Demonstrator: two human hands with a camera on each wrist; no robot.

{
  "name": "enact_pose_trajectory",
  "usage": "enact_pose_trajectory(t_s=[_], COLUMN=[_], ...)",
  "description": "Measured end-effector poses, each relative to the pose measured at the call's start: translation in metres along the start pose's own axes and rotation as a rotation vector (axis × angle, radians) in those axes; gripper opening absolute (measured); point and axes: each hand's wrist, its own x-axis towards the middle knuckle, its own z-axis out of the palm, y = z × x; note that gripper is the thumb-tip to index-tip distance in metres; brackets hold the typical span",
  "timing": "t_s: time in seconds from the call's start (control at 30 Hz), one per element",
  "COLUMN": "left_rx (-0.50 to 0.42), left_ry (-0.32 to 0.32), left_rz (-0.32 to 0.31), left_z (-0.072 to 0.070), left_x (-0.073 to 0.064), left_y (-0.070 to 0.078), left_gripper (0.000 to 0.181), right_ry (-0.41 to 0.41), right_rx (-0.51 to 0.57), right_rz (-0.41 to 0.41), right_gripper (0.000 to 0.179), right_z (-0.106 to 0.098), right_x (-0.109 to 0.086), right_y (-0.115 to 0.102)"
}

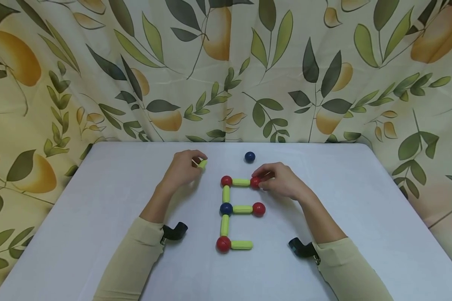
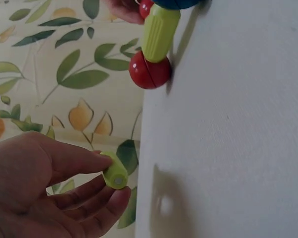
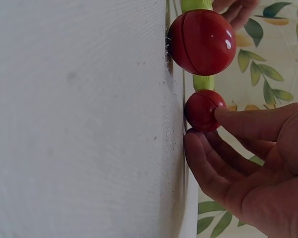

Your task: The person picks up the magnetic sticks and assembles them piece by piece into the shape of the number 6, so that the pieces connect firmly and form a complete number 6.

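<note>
My left hand [image 1: 183, 168] pinches a short yellow-green rod [image 2: 114, 171] between thumb and fingers, above the table; a small round metallic disc shows in the rod's end. My right hand [image 1: 282, 179] pinches a red ball [image 3: 202, 110] at the far right corner of a flat figure on the table. That ball meets a green rod [image 1: 241, 182] running left to another red ball [image 1: 226, 181]. Below, a blue ball [image 1: 226, 208] carries a rod and a red ball [image 1: 258, 209] to its right. The nearest red ball [image 1: 223, 244] has a rod [image 1: 242, 245] pointing right, its end bare.
A loose dark blue ball [image 1: 250, 157] lies behind the figure, near the far edge of the white table [image 1: 109, 200]. A curtain [image 1: 263, 83] printed with leaves and fruit hangs behind. Black cameras [image 1: 175, 231] stick out from both sleeves.
</note>
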Motion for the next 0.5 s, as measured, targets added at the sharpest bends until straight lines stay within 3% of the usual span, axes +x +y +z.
enact_pose_trajectory(t_s=[0.5], left_rx=[-0.081], left_ry=[-0.062], left_rz=[0.006], left_z=[0.005], left_x=[-0.024], left_y=[0.03], left_gripper=[0.032], right_ry=[0.002], right_rx=[-0.007], right_rz=[0.005], right_gripper=[0.03], right_z=[0.0], right_x=[0.0], right_y=[0.001])
